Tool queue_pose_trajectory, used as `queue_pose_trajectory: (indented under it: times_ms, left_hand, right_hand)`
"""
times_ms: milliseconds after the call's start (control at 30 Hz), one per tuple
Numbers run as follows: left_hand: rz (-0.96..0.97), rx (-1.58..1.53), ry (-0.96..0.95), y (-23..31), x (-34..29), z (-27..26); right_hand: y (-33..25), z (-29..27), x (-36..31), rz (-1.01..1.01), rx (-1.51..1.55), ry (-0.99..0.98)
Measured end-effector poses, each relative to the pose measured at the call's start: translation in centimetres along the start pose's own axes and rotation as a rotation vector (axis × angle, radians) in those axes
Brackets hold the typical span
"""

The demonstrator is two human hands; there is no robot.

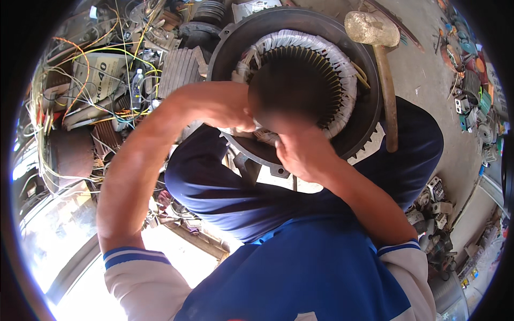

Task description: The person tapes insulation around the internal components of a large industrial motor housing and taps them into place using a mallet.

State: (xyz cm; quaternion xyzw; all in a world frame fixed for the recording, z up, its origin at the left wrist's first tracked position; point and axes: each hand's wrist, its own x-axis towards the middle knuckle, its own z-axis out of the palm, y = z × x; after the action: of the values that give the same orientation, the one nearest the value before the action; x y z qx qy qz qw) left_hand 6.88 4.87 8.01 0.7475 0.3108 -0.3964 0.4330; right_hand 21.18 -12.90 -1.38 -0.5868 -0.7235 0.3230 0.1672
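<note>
A large round motor stator (342,59) stands between my legs, its coil ends wrapped in white tape in a dark metal housing (369,80). At the near left of the coil ring, my left hand (231,109) has its fingers bent and closed against the wrapped winding. Just right of it, my right hand (302,152) is closed, thumb showing and the other fingers mostly hidden. What either hand pinches is too small or covered to make out. A dark blurred patch hides the middle of the stator.
A mallet (372,29) with a worn pale head and wooden handle rests at the housing's right edge, over my right thigh. Tangled wires (80,64), a plastic bottle (137,88) and metal parts crowd the left. More motor parts (436,208) lie on the floor at right.
</note>
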Motion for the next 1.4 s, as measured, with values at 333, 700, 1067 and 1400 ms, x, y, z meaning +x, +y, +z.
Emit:
queue_pose_trajectory:
  times_ms: [333, 700, 1067, 1400]
  left_hand:
    - [0.499, -0.302, 0.754, -5.5, 2.4, 4.6]
    - [0.653, -0.192, 1.3, -8.4, 4.0, 8.1]
    - [0.593, -0.364, 1.274, -8.5, 3.9, 7.7]
    - [0.576, -0.616, 1.236, -8.1, 3.7, 7.8]
  right_hand:
    - [12.3, -10.7, 1.7, 0.461, -0.461, 0.661]
    - [2.9, -14.0, 0.7, 0.439, 0.403, 0.814]
    - [-10.6, -4.1, -1.6, -0.065, 0.429, 0.331]
    - [-10.1, -4.5, -2.2, -0.023, 0.443, 0.343]
